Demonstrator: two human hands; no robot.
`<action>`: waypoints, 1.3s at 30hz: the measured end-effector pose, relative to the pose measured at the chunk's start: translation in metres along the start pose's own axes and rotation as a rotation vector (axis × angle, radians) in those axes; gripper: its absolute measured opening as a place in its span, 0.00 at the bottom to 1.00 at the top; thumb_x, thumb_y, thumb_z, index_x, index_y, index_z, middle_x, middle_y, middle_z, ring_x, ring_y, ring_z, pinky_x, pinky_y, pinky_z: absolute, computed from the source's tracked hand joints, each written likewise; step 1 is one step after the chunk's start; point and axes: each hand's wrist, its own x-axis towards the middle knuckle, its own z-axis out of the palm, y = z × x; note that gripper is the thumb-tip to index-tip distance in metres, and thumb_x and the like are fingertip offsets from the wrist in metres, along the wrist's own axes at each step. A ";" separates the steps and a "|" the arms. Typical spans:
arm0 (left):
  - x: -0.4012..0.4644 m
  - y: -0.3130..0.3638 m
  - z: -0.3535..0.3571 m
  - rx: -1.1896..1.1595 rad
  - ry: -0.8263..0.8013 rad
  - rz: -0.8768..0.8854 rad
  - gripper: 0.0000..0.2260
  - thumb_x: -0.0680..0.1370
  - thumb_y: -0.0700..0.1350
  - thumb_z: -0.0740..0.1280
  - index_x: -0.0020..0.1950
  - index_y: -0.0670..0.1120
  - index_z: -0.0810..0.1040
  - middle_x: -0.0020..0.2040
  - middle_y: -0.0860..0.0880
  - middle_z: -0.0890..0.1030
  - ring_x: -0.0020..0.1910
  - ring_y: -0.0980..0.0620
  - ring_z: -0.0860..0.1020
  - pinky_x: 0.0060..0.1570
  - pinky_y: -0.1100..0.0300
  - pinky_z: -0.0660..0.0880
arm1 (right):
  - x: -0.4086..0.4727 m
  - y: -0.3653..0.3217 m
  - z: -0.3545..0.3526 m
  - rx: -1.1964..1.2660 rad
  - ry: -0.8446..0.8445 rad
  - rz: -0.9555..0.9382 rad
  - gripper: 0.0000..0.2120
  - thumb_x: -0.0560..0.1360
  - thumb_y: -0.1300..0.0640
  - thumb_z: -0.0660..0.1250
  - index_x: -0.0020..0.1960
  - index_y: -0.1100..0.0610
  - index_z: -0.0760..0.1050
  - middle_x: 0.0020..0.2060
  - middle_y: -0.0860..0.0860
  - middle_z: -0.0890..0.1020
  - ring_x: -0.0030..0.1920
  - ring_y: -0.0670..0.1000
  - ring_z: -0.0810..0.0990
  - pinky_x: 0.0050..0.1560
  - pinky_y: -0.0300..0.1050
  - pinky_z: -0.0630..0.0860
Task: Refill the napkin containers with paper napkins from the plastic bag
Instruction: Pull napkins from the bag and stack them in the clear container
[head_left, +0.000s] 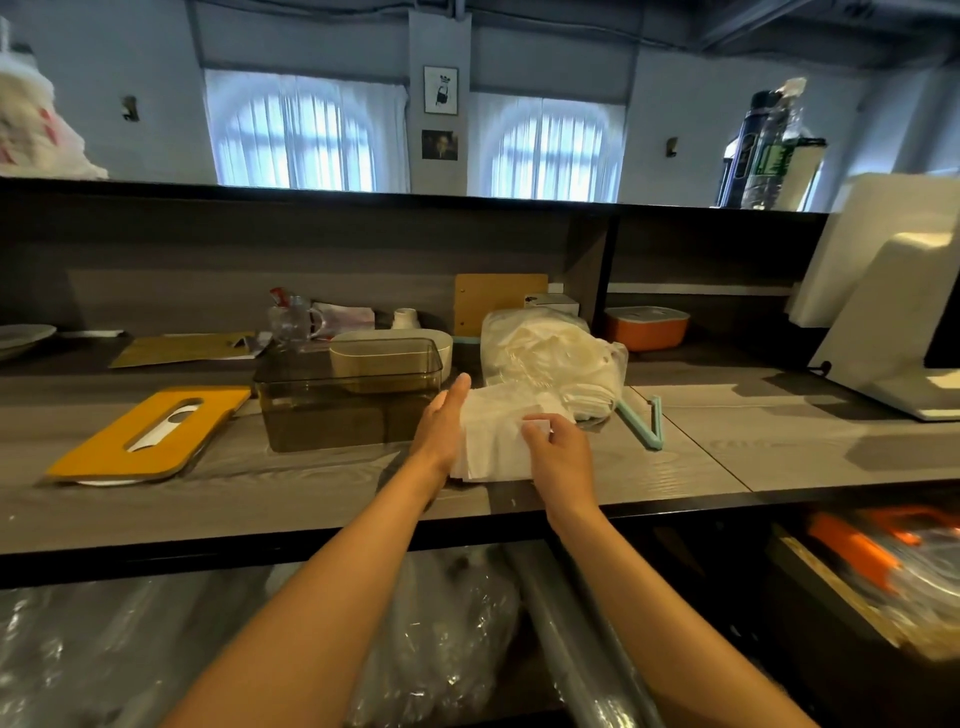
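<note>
A stack of white paper napkins (493, 441) lies on the grey counter in front of a clear plastic bag (550, 353) that holds more napkins. My left hand (441, 426) presses flat against the stack's left side with straight fingers. My right hand (558, 452) grips the stack's right side, fingers curled over its top edge. Left of the stack stands a smoky transparent napkin container (343, 410), open on top. Its orange lid (150, 434) with a slot lies flat further left.
A cream oval container (447, 345) sits behind the transparent one. A teal clip (647, 421) lies right of the bag. An orange box (644, 327), a glass jar (291, 322) and a white machine (893, 322) stand toward the back and right.
</note>
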 end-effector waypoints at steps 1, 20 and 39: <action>-0.002 0.001 -0.004 0.040 -0.073 0.040 0.22 0.78 0.64 0.62 0.65 0.52 0.73 0.63 0.47 0.79 0.59 0.48 0.78 0.62 0.48 0.74 | 0.001 0.000 -0.001 -0.002 -0.007 0.012 0.07 0.80 0.55 0.63 0.54 0.53 0.78 0.47 0.45 0.79 0.49 0.45 0.77 0.48 0.43 0.76; -0.004 -0.008 -0.028 -0.047 -0.256 0.178 0.37 0.74 0.35 0.73 0.75 0.55 0.59 0.64 0.48 0.72 0.61 0.48 0.75 0.54 0.54 0.79 | 0.044 -0.042 -0.014 -0.442 -0.211 -0.362 0.15 0.77 0.51 0.69 0.63 0.49 0.78 0.60 0.46 0.74 0.61 0.46 0.71 0.59 0.43 0.71; 0.003 -0.010 -0.023 -0.095 -0.153 0.108 0.21 0.78 0.42 0.70 0.69 0.52 0.69 0.64 0.47 0.77 0.60 0.47 0.77 0.54 0.53 0.79 | 0.035 -0.085 -0.027 -0.068 -0.059 -0.398 0.07 0.79 0.60 0.65 0.48 0.52 0.81 0.44 0.43 0.80 0.49 0.45 0.78 0.44 0.30 0.75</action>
